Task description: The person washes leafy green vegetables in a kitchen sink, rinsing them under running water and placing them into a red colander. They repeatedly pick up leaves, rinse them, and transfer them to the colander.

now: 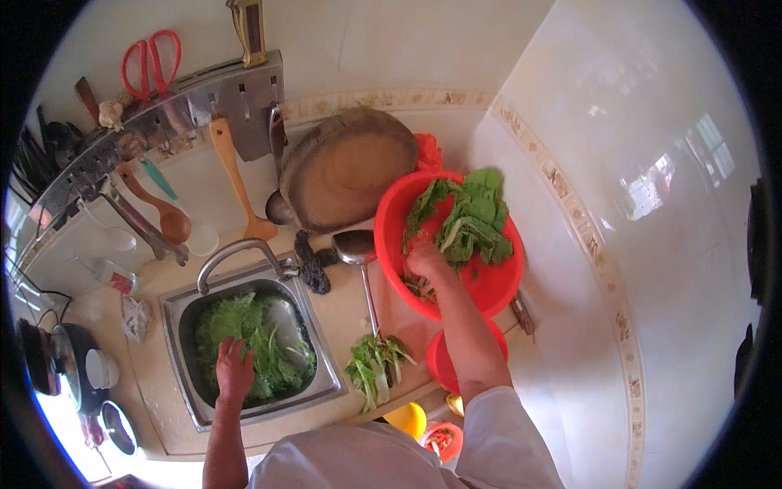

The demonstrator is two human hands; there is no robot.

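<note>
My left hand [235, 370] is over the near left part of the steel sink [339, 384], its fingers apart at the edge of leafy greens [235, 318] lying in water. Nothing shows in its grasp. My right hand [426, 258] reaches inside the red plastic basin [498, 299], beside large dark green leaves [479, 214] that rise above the far rim. Its fingers are blurred and partly hidden, so a hold on the leaves or stems cannot be made out. A small pile of trimmed greens [374, 367] with pale stems lies on the counter between sink and basin.
A curved faucet [235, 247] arches over the sink. Behind stand a round wooden chopping board [354, 171] and a metal ladle [355, 246]. Utensils hang from a wall rack [256, 110]. A smaller red container [440, 360] sits under my right forearm; a yellow bowl [408, 419] is below the counter edge.
</note>
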